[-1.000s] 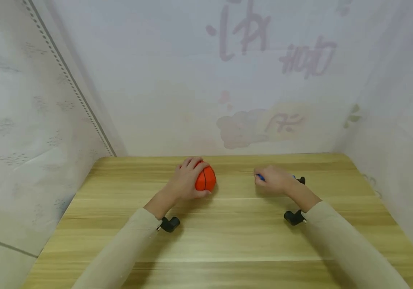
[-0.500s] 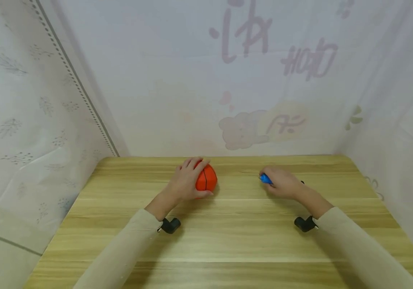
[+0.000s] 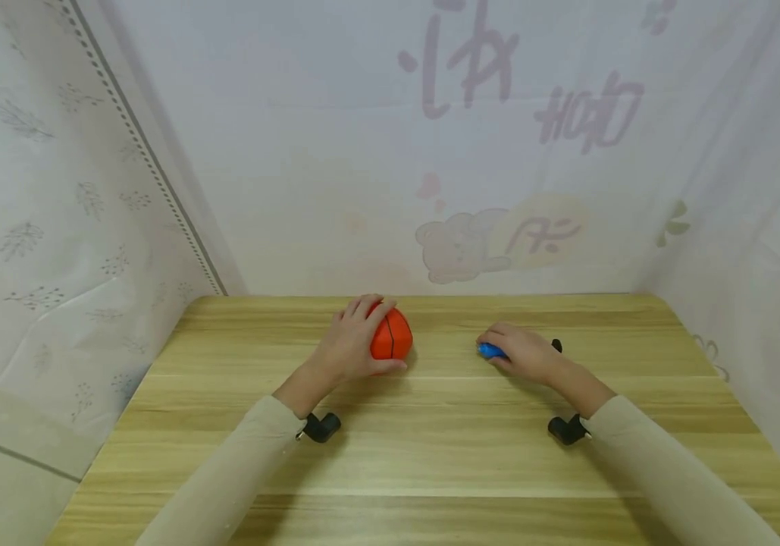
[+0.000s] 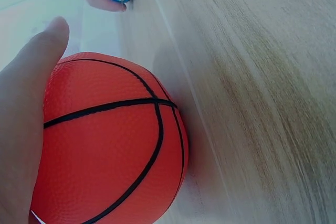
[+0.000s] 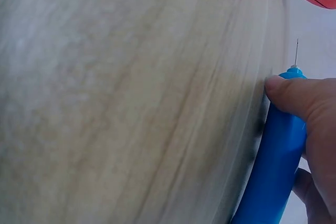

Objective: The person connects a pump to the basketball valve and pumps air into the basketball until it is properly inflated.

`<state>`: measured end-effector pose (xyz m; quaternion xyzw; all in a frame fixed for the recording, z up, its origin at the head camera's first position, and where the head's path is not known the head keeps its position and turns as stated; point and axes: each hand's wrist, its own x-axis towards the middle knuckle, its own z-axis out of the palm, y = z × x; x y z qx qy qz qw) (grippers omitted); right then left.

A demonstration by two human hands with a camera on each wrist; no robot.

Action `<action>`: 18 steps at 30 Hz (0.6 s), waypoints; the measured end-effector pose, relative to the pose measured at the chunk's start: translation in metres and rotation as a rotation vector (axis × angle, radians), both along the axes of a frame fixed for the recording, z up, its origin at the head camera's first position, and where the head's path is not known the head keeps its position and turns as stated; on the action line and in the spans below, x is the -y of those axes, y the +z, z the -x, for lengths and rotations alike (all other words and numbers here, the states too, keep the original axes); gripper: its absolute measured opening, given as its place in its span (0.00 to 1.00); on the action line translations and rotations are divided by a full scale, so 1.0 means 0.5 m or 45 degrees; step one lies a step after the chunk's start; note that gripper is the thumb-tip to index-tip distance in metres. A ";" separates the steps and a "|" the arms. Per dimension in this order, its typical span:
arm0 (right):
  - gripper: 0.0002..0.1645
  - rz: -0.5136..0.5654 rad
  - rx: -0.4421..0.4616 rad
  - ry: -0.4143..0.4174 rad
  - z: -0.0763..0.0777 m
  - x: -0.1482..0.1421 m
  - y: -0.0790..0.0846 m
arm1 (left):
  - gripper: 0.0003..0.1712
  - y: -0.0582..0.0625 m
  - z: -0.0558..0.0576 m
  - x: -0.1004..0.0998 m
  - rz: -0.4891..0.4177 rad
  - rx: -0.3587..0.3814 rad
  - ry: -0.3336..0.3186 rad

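A small orange-red basketball (image 3: pixel 393 339) with black seams sits on the table, its outline slightly flattened in places. My left hand (image 3: pixel 352 341) grips it from the left, fingers over the top and thumb along the near side. My right hand (image 3: pixel 522 353) holds a blue ball pump (image 5: pixel 275 153) low over the table, to the right of the basketball. A thin metal needle (image 5: pixel 297 53) sticks out of the pump's tip, on the side facing the ball, with a gap between them. The right thumb (image 5: pixel 291 94) lies across the barrel near the tip. The palm hides part of the pump.
The wooden table (image 3: pixel 390 455) ends at a pale printed cloth (image 3: pixel 314 189) hanging behind it and along both sides. Black camera mounts, such as the left one (image 3: pixel 322 427), stick out from each wrist near the tabletop.
The right hand with the pump first shifted right, turning the tip into sight, then came back left and slightly nearer the person. The left hand stays on the basketball, nearly still.
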<state>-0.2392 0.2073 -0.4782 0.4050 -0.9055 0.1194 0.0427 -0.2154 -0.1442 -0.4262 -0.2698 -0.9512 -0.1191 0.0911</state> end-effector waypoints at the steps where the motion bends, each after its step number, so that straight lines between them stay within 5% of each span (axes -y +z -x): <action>1: 0.19 -0.006 0.001 -0.002 -0.001 0.000 0.000 | 0.56 0.000 0.000 0.000 0.004 -0.007 0.000; 18: 0.24 -0.031 0.029 -0.041 0.004 -0.004 -0.008 | 0.55 0.002 0.001 -0.003 0.046 -0.035 0.008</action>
